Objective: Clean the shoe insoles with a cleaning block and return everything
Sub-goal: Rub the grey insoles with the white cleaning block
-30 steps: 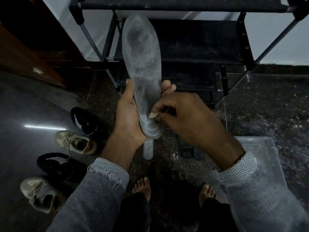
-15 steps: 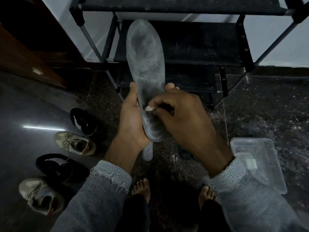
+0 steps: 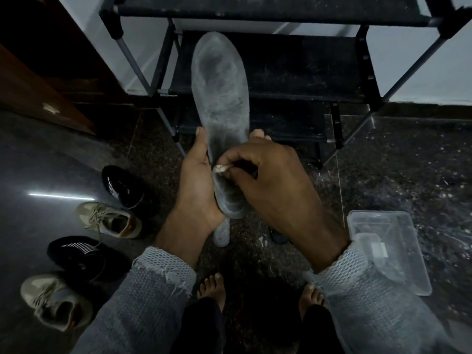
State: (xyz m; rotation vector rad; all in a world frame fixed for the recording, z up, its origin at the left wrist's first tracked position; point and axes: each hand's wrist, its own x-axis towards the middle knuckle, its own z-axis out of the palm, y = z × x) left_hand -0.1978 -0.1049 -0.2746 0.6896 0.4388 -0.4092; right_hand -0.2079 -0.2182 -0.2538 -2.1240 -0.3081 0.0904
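Note:
A grey, dirt-smudged shoe insole (image 3: 221,93) stands upright in the middle of the view, toe end up. My left hand (image 3: 198,185) grips its heel half from the left and behind. My right hand (image 3: 265,180) pinches a small pale cleaning block (image 3: 219,168) and presses it against the insole's left edge, just above the heel. A second pale insole (image 3: 221,233) lies on the floor below my hands, mostly hidden by them.
A black metal shoe rack (image 3: 281,72) stands straight ahead. Two black shoes (image 3: 122,187) and two beige shoes (image 3: 112,221) lie in a row at the left. A clear plastic box (image 3: 388,249) sits on the dark speckled floor at the right. My bare feet (image 3: 212,287) are below.
My right hand has slid the cleaning block leftwards across the insole to its left edge. The insole has stayed in my left hand.

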